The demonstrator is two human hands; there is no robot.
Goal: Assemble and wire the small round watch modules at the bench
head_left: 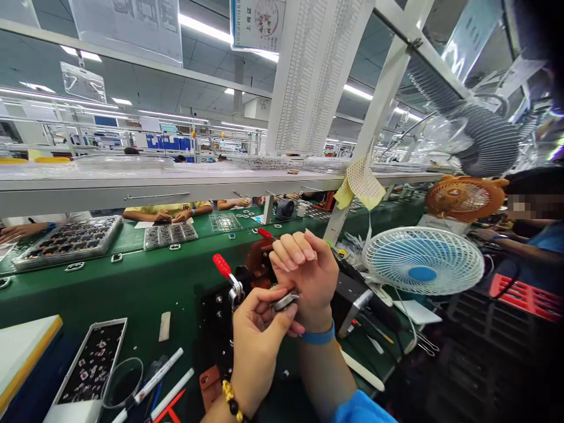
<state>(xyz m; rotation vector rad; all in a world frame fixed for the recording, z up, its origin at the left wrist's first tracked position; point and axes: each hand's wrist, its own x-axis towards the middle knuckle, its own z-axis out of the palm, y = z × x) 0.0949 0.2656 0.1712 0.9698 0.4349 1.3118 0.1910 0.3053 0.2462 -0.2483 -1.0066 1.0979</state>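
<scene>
Small silver metal part (284, 301) sits at the centre of view, pinched by the fingers and thumb of the left hand (258, 346), its far end against the heel of the right hand (304, 273). Both hands are together, the right curled with its fingers folded above the part; whether it grips the part too, I cannot tell. Yellow-and-black beaded bracelet (231, 399) circles the left wrist, and blue wristband (318, 336) circles the right, above a blue sleeve (361, 409).

Black metal fixture plate (215, 329) lies just below the hands, with a red-handled steel toggle clamp (222, 265) at 10 o'clock, near the left hand. Both stand on a green workbench (132, 294). At 8 o'clock lie a white-framed tray of small parts (115, 338), a clear plastic ring (123, 358) and white marker pens (158, 376).

Clear plastic tray of dark parts (110, 232) sits across the bench at 11 o'clock, beyond it a co-worker's hands (167, 216) below yellow sleeves. White electric fan (423, 261) stands at 3 o'clock, an orange fan (465, 198) at 2 o'clock, and another co-worker's hand (484, 234) rests further right.
</scene>
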